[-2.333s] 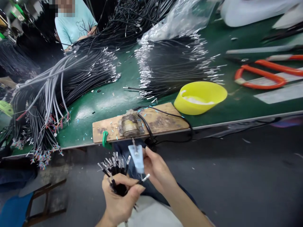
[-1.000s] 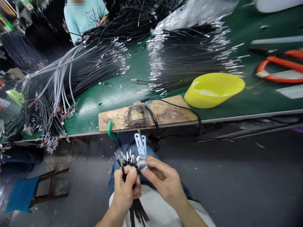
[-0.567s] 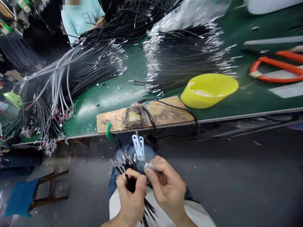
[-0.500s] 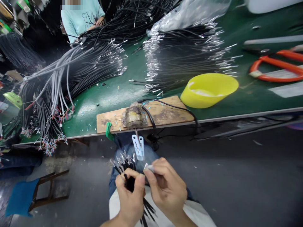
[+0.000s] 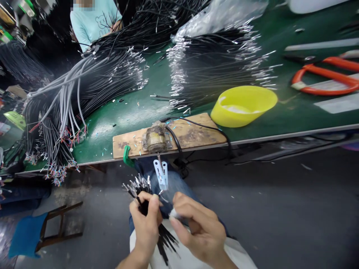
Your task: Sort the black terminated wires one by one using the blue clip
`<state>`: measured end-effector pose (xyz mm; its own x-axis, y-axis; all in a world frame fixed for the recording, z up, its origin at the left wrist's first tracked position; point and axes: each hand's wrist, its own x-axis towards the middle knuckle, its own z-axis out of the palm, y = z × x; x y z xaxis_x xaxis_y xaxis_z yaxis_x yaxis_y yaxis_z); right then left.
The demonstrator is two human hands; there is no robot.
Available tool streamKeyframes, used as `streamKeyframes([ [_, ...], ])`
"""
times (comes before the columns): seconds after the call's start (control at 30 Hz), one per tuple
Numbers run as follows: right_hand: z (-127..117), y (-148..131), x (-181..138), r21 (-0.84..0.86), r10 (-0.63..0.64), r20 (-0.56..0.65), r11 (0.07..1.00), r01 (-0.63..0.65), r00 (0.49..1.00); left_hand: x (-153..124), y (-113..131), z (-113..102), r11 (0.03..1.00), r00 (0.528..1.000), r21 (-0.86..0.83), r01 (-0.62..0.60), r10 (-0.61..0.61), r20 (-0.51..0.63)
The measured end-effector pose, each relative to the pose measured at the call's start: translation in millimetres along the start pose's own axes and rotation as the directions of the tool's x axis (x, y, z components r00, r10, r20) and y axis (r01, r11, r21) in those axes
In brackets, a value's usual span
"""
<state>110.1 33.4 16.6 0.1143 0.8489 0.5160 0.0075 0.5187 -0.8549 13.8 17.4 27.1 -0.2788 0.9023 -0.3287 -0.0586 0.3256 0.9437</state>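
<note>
My left hand (image 5: 146, 220) is closed around a bundle of black cables (image 5: 165, 243). Their silvery stripped ends fan out above my fingers, and the lengths hang below my palm. One cable's bare, pale end (image 5: 162, 195) sticks out to the right of my left thumb. Just to the right, my right hand (image 5: 196, 228) is closed in a pinch, with a small grey-white piece (image 5: 174, 213) at its fingertips; whether it is held or worn on a finger I cannot tell. Above both hands, a light-blue clothes peg (image 5: 160, 175) hangs on the shaft of a taped motor (image 5: 156, 138).
The motor sits on a wooden board (image 5: 193, 129) at the green table's edge, beside a green clamp (image 5: 127, 156). Behind are a yellow cup (image 5: 224, 112), cut cables (image 5: 213, 63), grey cables (image 5: 67, 89) and orange-handled scissors (image 5: 322, 89). A co-worker (image 5: 94, 24) sits opposite; a blue chair (image 5: 28, 235) stands left.
My hands have moved apart: the left with its cable bundle a little left, the right slightly down and right. A bare cable end now shows between them. The whole view has shifted slightly.
</note>
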Motion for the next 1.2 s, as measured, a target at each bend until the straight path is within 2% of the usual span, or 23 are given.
streamKeyframes([
  [0.1, -1.2, 3.4, -0.3, 0.008, 0.174, -0.145, 0.985, -0.175, 0.974, -1.3, -3.0, -0.9, 1.000, 1.000, -0.016, 0.021, -0.021, 0.010],
  [0.17, -2.8, 6.4, 0.0, 0.000, 0.254, -0.105, 0.967, -0.255, 0.962, -3.4, -7.0, -0.9, 0.999, 0.999, -0.027, 0.038, -0.037, 0.038],
  [0.27, -4.9, 8.1, 0.7, -0.061, 0.232, 0.001, 0.971, -0.232, 0.973, -5.2, -13.0, -0.1, 0.997, 0.996, -0.040, 0.067, -0.064, 0.065],
  [0.43, -4.9, 6.2, 0.9, -0.087, 0.183, 0.084, 0.981, -0.176, 0.980, -3.3, -15.2, -0.2, 0.997, 0.995, -0.027, 0.078, -0.076, 0.061],
  [0.63, -4.1, 6.1, -1.7, -0.138, 0.166, 0.066, 0.978, -0.155, 0.984, -2.6, -6.6, 0.6, 0.992, 0.997, 0.107, -0.071, 0.075, -0.035],
  [0.77, -5.3, 8.6, -2.5, -0.116, 0.213, 0.128, 0.973, -0.199, 0.969, -4.1, -5.9, 2.3, 0.977, 0.981, 0.174, -0.120, 0.144, -0.131],
  [0.87, -7.4, 9.9, -2.0, -0.099, 0.237, 0.181, 0.970, -0.222, 0.955, -4.0, -7.5, 2.7, 0.986, 0.984, 0.141, -0.090, 0.110, -0.141],
  [0.97, -10.0, 10.2, -3.0, -0.089, 0.205, 0.264, 0.978, -0.187, 0.943, -0.5, -7.3, 1.3, 0.995, 0.986, 0.085, -0.060, 0.073, -0.150],
  [1.03, -10.6, 10.8, -5.0, -0.072, 0.224, 0.225, 0.974, -0.213, 0.948, 2.2, -6.7, -0.8, 0.996, 0.988, 0.068, -0.063, 0.072, -0.135],
  [1.13, -8.9, 12.5, -7.4, -0.031, 0.309, 0.094, 0.951, -0.307, 0.946, 3.6, -7.4, -3.3, 0.995, 0.994, 0.063, -0.074, 0.079, -0.072],
  [1.2, -7.2, 12.7, -6.9, -0.012, 0.337, 0.090, 0.941, -0.337, 0.937, 3.4, -9.4, -4.5, 0.997, 0.997, 0.044, -0.065, 0.066, -0.026],
])
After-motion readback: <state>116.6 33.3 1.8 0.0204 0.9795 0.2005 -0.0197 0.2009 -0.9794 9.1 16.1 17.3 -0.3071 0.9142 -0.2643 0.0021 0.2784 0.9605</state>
